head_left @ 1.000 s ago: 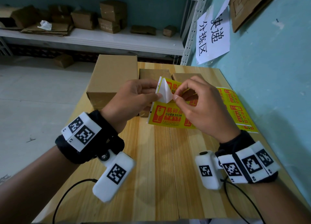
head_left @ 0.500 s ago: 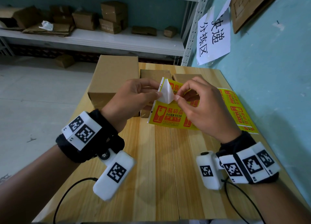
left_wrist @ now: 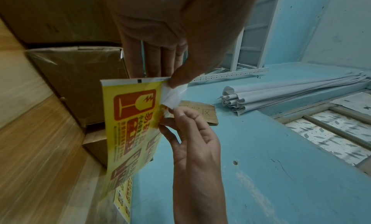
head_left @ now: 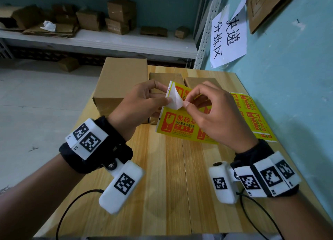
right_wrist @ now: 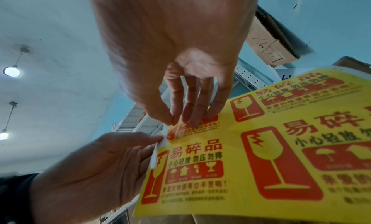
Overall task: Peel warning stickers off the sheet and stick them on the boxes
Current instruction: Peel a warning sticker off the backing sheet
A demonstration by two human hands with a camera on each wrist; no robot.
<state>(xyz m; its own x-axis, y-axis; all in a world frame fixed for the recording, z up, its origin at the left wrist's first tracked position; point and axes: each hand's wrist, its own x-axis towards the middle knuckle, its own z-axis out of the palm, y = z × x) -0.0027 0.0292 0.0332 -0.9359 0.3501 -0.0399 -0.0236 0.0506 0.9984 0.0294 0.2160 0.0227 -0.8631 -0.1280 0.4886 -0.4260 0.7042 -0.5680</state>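
Both hands hold the yellow paper sheet of red warning stickers (head_left: 177, 126) up over the pale wooden surface (head_left: 173, 176). The left hand (head_left: 138, 102) fingers pinch its white folded-back corner (head_left: 173, 100). The right hand (head_left: 214, 113) fingers pinch the sticker edge beside that corner. Three brown cardboard boxes (head_left: 120, 81) sit just behind the sheet.
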